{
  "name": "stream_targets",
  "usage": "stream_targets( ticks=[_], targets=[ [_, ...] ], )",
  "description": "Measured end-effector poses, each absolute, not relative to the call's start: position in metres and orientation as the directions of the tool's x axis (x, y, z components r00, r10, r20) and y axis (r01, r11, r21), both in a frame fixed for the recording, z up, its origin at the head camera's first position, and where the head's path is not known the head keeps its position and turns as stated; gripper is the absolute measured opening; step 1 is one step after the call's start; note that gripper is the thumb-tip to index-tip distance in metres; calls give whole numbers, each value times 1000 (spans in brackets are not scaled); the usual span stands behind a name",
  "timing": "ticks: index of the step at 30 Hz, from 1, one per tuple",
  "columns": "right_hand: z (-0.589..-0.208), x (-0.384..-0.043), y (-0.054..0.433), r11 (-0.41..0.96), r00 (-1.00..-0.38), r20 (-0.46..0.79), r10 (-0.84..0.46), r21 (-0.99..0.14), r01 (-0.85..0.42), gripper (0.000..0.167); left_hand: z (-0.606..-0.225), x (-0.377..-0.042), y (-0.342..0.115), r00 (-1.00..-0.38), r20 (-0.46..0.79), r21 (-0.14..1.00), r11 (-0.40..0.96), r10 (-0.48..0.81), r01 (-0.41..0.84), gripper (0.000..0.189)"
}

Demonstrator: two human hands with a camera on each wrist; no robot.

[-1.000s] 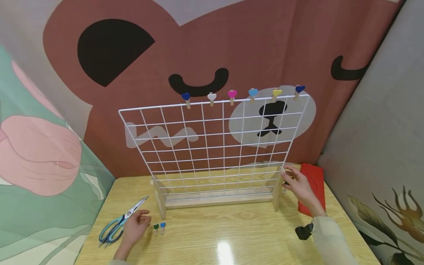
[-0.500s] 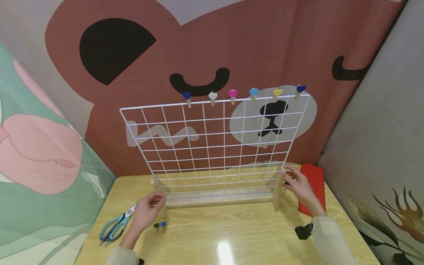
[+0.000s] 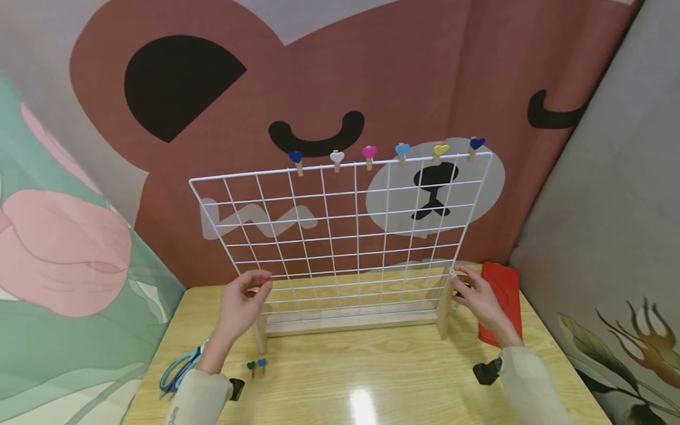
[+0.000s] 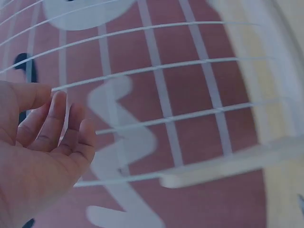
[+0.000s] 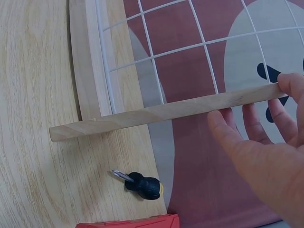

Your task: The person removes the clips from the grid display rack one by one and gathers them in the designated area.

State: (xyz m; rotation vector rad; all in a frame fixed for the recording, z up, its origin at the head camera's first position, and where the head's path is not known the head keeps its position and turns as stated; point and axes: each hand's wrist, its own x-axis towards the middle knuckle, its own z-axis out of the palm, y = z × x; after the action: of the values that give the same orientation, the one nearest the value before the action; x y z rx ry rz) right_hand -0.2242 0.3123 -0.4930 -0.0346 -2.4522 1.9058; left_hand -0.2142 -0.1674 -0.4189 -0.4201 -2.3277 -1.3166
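A white wire grid [image 3: 358,235] leans back in a wooden stand with a side post at each end. My right hand [image 3: 480,301] holds the upper part of the right wooden post [image 5: 166,111], thumb at its top end and fingers along its edge. In front of the grid's lower left corner is my left hand [image 3: 241,307], raised, with thumb and fingers loosely bent and nothing visible between them. In the left wrist view the grid wires pass behind those fingers [image 4: 58,107]. Several heart clothespins, among them a pink one [image 3: 369,152], sit along the top wire.
Two small clothespins, one green [image 3: 251,366] and one blue [image 3: 262,362], lie on the table at the front left. Scissors [image 3: 177,372] are partly hidden by the left forearm. A red case [image 3: 500,301] and a stubby screwdriver [image 5: 145,186] lie right of the stand.
My left hand has risen from beside the scissors, past the left post, to the grid's lower left corner. My right hand stays at the right post.
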Motion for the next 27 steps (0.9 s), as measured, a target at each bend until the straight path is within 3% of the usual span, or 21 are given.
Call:
stream_targets(
  ticks=[6, 14, 20, 27],
  targets=[
    [-494, -225, 313, 250, -999, 13, 35, -968, -4, 54, -383, -217, -155, -782, 622, 689, 439, 51, 577, 12],
    [-494, -225, 314, 250, -999, -5, 31, -968, 12, 55, -332, -219, -145, -749, 631, 622, 446, 202, 644, 14],
    [-495, -226, 315, 253, -999, 1, 33, -968, 7, 56, -299, -219, -141, -709, 671, 596, 412, 215, 689, 14],
    [-492, -223, 312, 230, -999, 13, 31, -973, -5, 57, -274, -221, -136, -710, 662, 583, 431, 239, 689, 17]
  ],
)
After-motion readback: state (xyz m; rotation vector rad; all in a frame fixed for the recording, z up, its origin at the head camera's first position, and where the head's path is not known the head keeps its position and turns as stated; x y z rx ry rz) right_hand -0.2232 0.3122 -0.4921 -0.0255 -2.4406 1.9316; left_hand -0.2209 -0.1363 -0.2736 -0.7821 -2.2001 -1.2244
